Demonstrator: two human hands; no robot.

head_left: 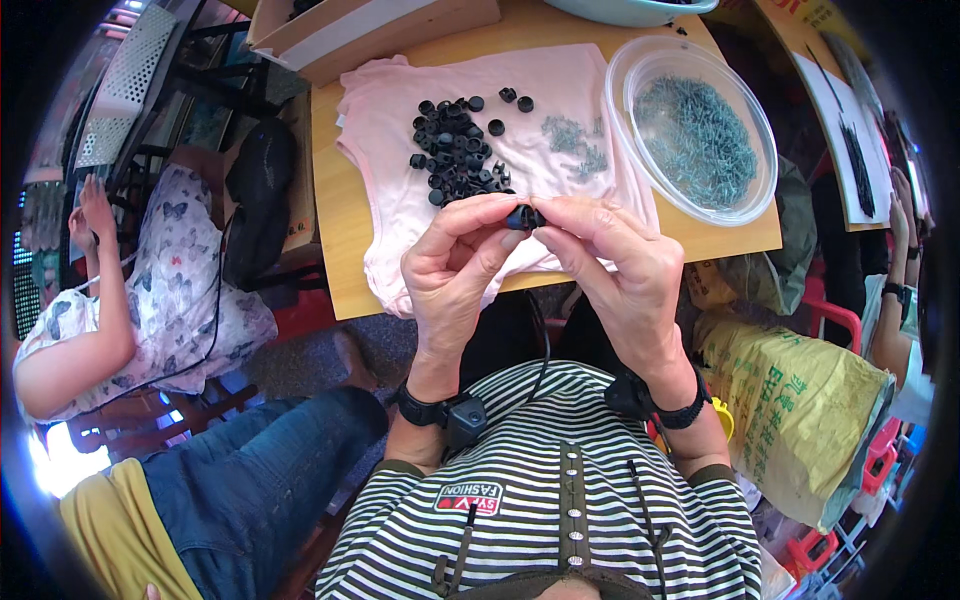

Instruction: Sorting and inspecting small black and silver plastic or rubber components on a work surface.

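Between the fingertips of both hands is a small black plastic cap (524, 217), held up over the near edge of the cloth. My left hand (455, 250) pinches it from the left with thumb and forefinger. From the other side my right hand (615, 262) grips it the same way, and the fingers hide part of it. Just beyond lies a pile of similar black caps (455, 145) on a pink cloth (375, 110). Small metal pins or screws (575, 140) are scattered on the cloth to the right of the pile.
A round clear plastic tub (625, 110) full of small metal pieces stands at the table's right. A cardboard box (370, 40) and a pale basin (630, 10) sit at the back. People sit at left and right; a yellow woven sack (790, 400) rests beside me.
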